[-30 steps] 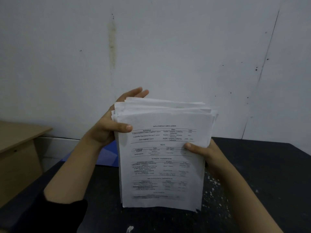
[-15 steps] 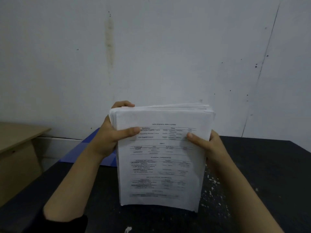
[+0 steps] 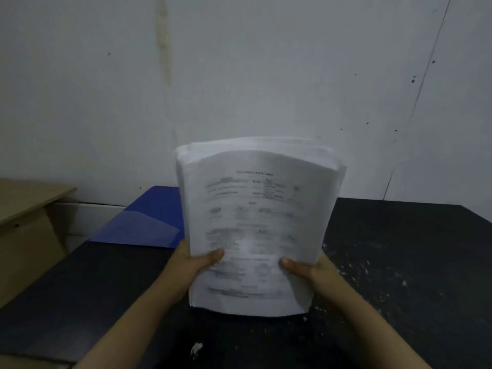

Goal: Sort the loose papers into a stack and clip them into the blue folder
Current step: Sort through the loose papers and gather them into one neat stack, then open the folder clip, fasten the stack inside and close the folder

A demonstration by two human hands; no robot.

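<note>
Both hands gripping paper stack [image 3: 255, 222] low down, left hand [image 3: 191, 265] and right hand [image 3: 306, 270], thumbs on front sheet, upright over dark worktop [image 3: 399, 262]. Looks like squaring-up stage. Blue folder [image 3: 149, 219] lies open behind-left; next move needs stack laid inside, edges kept flush.

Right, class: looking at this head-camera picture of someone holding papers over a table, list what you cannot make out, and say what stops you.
- Printed text on the paper stack: motion-blurred, unreadable.
- Blue folder: its right part is hidden behind the stack; no clip is visible.
- Left hand and right hand: only the thumbs show in front; the other fingers are behind the paper.
- The stack's bottom edge and the black table: touching or apart, unclear.
</note>
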